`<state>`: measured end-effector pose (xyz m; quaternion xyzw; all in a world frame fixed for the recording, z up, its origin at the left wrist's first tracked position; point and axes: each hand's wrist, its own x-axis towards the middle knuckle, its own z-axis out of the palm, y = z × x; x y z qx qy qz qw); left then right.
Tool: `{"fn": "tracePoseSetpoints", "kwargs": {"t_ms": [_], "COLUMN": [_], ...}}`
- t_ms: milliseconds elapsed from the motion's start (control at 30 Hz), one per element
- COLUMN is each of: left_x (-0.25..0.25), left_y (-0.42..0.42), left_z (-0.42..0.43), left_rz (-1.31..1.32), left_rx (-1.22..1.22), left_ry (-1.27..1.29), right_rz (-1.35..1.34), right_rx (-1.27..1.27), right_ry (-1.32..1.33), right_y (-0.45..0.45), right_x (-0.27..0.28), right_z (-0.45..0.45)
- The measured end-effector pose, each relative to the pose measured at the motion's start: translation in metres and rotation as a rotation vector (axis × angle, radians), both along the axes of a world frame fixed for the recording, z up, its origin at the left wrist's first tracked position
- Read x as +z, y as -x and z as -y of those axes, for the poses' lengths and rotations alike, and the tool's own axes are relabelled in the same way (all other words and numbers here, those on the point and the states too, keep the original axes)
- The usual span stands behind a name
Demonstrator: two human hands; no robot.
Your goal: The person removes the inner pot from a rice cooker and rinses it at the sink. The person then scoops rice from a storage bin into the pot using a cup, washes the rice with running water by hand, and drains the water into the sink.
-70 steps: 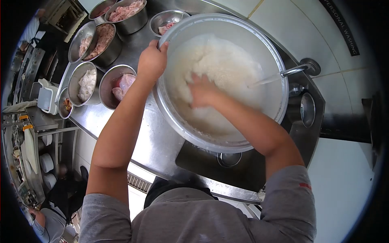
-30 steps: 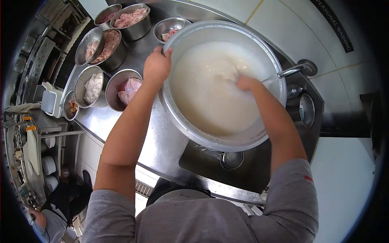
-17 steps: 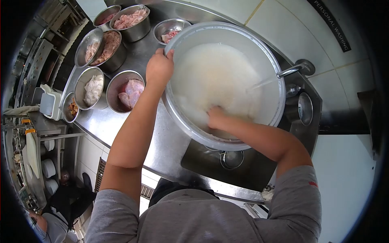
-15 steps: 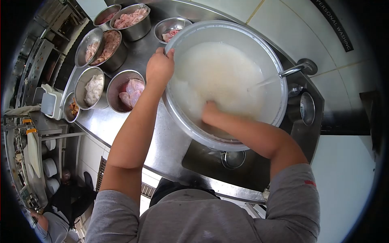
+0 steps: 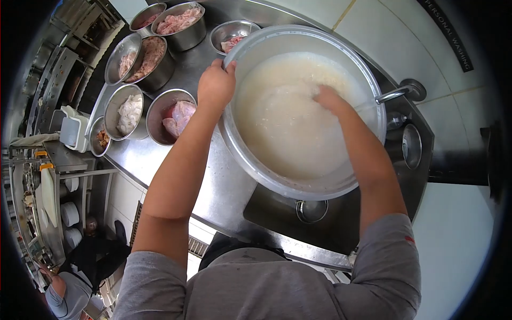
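Observation:
A large round metal basin stands tilted at the sink, filled with cloudy, off-white water. My left hand is closed around the upper left part of its rim. My right hand dips into the liquid at the right side of the basin, with the fingers under the surface and hidden. What lies beneath the cloudy liquid cannot be made out. From the wall tap a thin stream runs into the basin close to my right forearm.
Left of the basin, several steel pots and bowls hold raw meat, among them a pot with pinkish pieces and one with whitish pieces. Under the basin's front edge is the sink. Another person is at the lower left.
My right hand has swept from the near side of the basin toward the right and away from me, swirling the liquid. My left hand keeps its hold on the rim.

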<state>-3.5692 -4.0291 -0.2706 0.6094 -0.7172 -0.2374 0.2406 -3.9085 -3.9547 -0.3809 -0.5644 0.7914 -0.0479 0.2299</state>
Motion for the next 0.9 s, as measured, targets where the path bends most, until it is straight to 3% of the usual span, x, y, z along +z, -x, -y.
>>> {"fn": "tracePoseSetpoints", "kwargs": {"t_ms": [67, 100, 167, 200, 267, 400, 467, 633, 700, 833, 900], "left_x": [0.001, 0.002, 0.005, 0.007, 0.003, 0.009, 0.003, 0.001, 0.007, -0.018, -0.009], "left_y": [0.001, 0.001, -0.001, -0.002, -0.004, -0.018, -0.031, -0.068, -0.086, -0.137, -0.156], "left_z": [0.001, 0.0, -0.002, -0.003, -0.004, -0.023, -0.029, -0.057, -0.071, -0.07, -0.068], "left_rz": [-0.007, -0.003, -0.045, -0.08, -0.065, -0.117, -0.15, -0.3, -0.308, -0.568, -0.782], "left_rx": [0.004, 0.008, -0.003, -0.009, -0.032, -0.043, -0.039, -0.057, -0.024, -0.118, -0.148], "left_ry": [-0.02, -0.042, -0.066, -0.088, -0.078, -0.142, -0.128, -0.094, -0.103, -0.149, -0.335], "right_rz": [0.386, 0.378, 0.851, 0.843, 1.219, 1.191, 0.58, 0.494, 1.072, 1.02, 1.012], "right_rx": [-0.421, -0.426, -0.835, -0.838, -1.035, -0.957, -0.585, -0.859, -0.928, -0.942, -0.991], "right_ry": [-0.105, -0.104, 0.051, 0.061, 0.372, 0.584, 0.723, 0.6, 0.495, 0.572, 0.605], "right_y": [0.005, 0.008, 0.017, 0.025, 0.033, 0.023, 0.031, -0.03, -0.033, -0.099, -0.132], "right_x": [0.035, 0.049, 0.07, 0.072, 0.079, 0.099, 0.105, 0.127, 0.101, 0.112, 0.11], "right_z": [-0.033, -0.045, -0.066, -0.078, -0.095, -0.12, -0.137, -0.203, -0.228, -0.255, -0.268]}}
